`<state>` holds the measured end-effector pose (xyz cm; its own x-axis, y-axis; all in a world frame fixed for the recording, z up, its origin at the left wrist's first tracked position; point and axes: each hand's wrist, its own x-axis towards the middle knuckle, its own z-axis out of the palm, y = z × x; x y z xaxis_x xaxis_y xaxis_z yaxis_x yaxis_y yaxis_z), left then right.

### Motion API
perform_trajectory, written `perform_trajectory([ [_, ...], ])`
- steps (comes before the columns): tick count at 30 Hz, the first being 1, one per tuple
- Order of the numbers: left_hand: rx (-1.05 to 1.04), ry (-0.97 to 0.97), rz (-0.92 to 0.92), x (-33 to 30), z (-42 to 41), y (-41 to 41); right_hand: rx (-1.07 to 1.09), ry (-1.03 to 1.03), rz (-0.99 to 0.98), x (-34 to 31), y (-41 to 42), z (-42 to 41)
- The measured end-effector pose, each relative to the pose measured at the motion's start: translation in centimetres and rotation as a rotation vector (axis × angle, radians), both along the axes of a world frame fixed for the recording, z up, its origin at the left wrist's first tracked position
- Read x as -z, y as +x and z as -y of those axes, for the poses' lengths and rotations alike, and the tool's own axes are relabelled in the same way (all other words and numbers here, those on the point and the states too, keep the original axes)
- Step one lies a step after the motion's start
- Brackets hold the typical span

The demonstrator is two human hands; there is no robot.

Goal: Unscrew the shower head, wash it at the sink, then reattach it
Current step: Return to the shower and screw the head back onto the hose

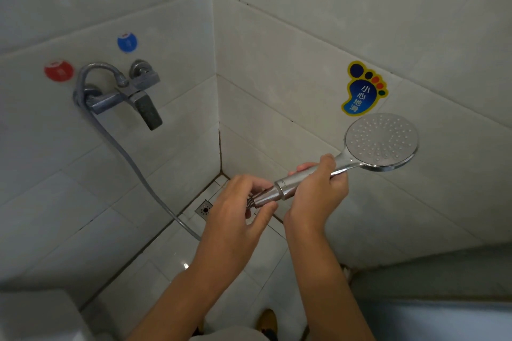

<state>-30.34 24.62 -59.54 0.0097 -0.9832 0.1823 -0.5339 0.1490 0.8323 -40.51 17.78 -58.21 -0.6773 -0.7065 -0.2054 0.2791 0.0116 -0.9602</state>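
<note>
Shower head (381,141) gripped by both hands; foot sticker (363,88) seemingly reads 小心地滑.

This is a bathroom, in the shower corner of a home. The walls (277,36) are covered in big pale tiles, and they meet in a corner just above the left hand (241,202). The floor (177,252) under the hands has shiny white tiles too. A small drain (204,209) sits in the floor just left of the left hand. Far up and left of that hand, a metal tap (130,94) sticks out of the wall, with a red dot (58,70) and a blue dot (127,42) beside it. A hose (130,160) runs down from the tap. Above the right hand (318,188), a foot-shaped sticker (361,90) is stuck on the wall.
</note>
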Motion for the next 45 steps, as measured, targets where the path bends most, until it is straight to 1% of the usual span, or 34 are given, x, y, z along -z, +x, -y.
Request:
perform_trajectory([
  [2, -0.014, -0.009, -0.008, 0.1, 0.0, -0.1, 0.000, 0.003, 0.004, 0.0, 0.0, 0.0],
  [6, -0.032, 0.092, -0.095, 0.1, -0.1, -0.1, -0.005, -0.003, -0.007, 0.1, 0.2, 0.2],
  [8, -0.017, 0.109, -0.080, -0.1, 0.0, -0.2, -0.004, -0.003, -0.011, 0.1, 0.2, 0.2],
  [13, -0.011, 0.054, 0.001, 0.1, 0.4, 0.1, 0.004, 0.007, 0.001, 0.0, 0.1, 0.3],
  [21, -0.017, -0.025, 0.030, 0.1, 0.5, 0.2, 0.004, 0.008, 0.010, 0.1, 0.1, 0.5],
  [24, -0.053, 0.041, 0.003, 0.2, 0.5, 0.1, -0.010, 0.002, 0.002, 0.2, 0.3, 0.5],
  [27, -0.046, 0.111, 0.031, 0.0, 0.5, 0.0, -0.009, -0.006, -0.015, 0.2, 0.5, 0.6],
  [37, -0.028, 0.046, 0.047, 0.5, 0.8, 0.1, -0.015, 0.003, -0.003, 0.1, 0.4, 0.6],
  [41, -0.027, 0.037, 0.021, 0.4, 0.8, 0.0, -0.013, 0.003, 0.006, 0.1, 0.3, 0.7],
  [45, -0.025, 0.110, -0.019, 0.2, 0.8, -0.1, -0.011, -0.007, 0.001, 0.2, 0.3, 0.7],
])
